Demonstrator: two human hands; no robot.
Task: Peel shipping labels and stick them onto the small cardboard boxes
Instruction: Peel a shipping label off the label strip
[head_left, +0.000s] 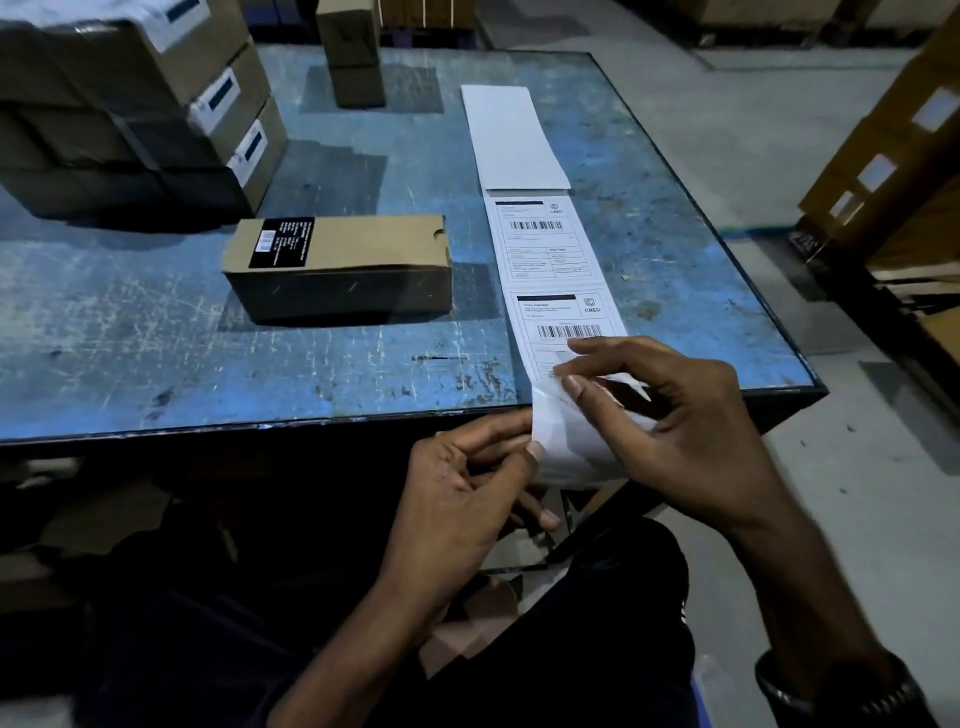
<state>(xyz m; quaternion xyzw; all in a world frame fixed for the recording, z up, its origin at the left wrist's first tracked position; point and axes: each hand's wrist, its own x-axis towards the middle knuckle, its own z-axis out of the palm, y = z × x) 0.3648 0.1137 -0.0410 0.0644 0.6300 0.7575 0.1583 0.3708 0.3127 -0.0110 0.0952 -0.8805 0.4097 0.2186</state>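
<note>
- Your left hand (457, 488) is bare, with no ring or glove, and the forearm behind it is uncovered down to the frame's 6 o'clock edge.
- Your right hand (691, 431) is bare too, its nails cut short.
- At 5 o'clock, your right wrist wears a black band (831, 691), wide and glossy; whether it is a watch or a bracelet cannot be told.
- Your lap, at 6 o'clock, is covered by dark clothing (597, 623), nearly black in this dim light.
</note>
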